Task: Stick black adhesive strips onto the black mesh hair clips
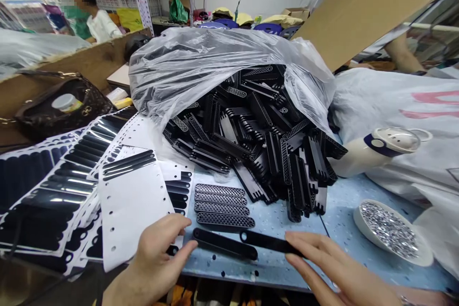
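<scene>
My right hand [330,265] pinches one end of a thin black strip [267,241] that has a round hole at its far end. The strip's tip is over or beside the right part of a long black plastic piece [224,244] lying on the table; whether they touch, I cannot tell. Just left of that piece, my left hand [154,258] is open, thumb and forefinger apart, with nothing between them. Several similar pieces with lattice faces [224,205] lie in a neat row behind. White sheets bearing black strips [129,167] spread out on the left.
A clear plastic bag [201,52] spills a heap of black plastic pieces [258,129] across the table [344,205]. On the right are a bowl [362,222] of small shiny parts and a cream bottle [355,155]. A brown handbag [68,105] sits left. One person [102,24] is in the background.
</scene>
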Tool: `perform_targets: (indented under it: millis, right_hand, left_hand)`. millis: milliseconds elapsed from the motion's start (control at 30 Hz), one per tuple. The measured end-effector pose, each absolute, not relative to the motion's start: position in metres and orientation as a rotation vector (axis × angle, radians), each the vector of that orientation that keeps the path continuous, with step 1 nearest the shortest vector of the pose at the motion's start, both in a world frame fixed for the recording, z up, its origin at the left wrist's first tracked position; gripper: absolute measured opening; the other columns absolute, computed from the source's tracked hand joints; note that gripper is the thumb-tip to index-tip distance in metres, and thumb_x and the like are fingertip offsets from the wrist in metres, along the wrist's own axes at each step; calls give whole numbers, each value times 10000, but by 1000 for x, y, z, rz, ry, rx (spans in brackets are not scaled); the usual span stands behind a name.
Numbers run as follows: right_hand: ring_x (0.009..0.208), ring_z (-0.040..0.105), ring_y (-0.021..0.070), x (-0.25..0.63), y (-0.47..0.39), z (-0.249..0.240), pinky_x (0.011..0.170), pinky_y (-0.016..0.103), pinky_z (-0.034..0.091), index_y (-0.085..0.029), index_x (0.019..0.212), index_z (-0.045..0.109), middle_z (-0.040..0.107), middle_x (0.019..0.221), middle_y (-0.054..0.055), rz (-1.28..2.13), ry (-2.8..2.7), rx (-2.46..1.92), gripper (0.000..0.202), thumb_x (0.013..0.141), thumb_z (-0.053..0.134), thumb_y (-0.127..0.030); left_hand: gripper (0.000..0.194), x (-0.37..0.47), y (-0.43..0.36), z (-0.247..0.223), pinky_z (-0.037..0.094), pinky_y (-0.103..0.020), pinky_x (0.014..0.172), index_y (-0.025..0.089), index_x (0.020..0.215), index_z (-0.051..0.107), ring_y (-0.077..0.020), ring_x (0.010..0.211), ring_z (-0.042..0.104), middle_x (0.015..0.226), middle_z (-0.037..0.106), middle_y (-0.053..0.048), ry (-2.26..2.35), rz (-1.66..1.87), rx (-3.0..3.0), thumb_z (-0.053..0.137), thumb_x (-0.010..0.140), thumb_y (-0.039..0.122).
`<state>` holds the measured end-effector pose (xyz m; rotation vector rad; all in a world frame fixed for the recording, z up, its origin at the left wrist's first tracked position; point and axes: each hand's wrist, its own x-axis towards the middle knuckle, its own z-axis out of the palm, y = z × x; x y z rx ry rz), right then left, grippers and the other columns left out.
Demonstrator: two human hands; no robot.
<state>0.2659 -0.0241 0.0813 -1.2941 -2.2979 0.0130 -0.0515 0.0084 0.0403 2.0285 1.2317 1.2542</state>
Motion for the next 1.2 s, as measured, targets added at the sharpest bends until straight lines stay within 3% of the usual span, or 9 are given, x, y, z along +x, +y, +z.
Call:
perform_targets:
  millis: [100, 233, 600, 933, 1200]
  right_hand:
    - [847, 758, 186, 257, -4, 73, 769, 227, 621, -188, 1042, 711, 755, 1041, 97, -8, -2165, -1256, 158, 932, 613, -246]
    - [727, 746, 146, 236, 13, 63, 662, 193, 607, -189, 976, 718, 766, 849, 50, 213, -2107, -1174, 150, 949, 572, -214]
    - [654, 730, 145, 236, 31, 65, 614, 209, 595, -200, 898, 758, 769, 760, 21, 585, -2020, -1275, 148, 896, 612, -227]
    - [683, 727, 145, 232, 26, 64, 619, 211, 585, -171, 943, 734, 762, 772, 41, 516, -2094, -1211, 175, 945, 568, -226]
    - [735, 747, 150, 230, 25, 61, 663, 188, 612, -182, 1004, 717, 766, 827, 45, 331, -2214, -1045, 169, 924, 571, -155]
  left_hand:
    - [173, -44, 10, 36, 514, -193, 533, 186, 942, 653, -127, 604, 628, 777, 702, -25, 1206, 1113, 2108, 632, 789, 109]
    - [101, -42, 5, 29, 488, -195, 507, 191, 861, 628, -119, 560, 597, 697, 648, 5, 1236, 951, 2074, 611, 801, 112]
    - [118, -44, 17, 31, 478, -170, 432, 162, 910, 694, -102, 459, 587, 630, 678, -1, 1299, 1074, 1936, 607, 831, 168]
    - [138, -38, 24, 24, 396, -180, 397, 110, 896, 707, -89, 412, 495, 536, 587, 22, 1308, 1089, 2023, 596, 831, 162]
    - [199, -38, 21, 24, 440, -203, 468, 135, 930, 737, -112, 483, 545, 613, 639, -8, 1356, 945, 1864, 641, 756, 139]
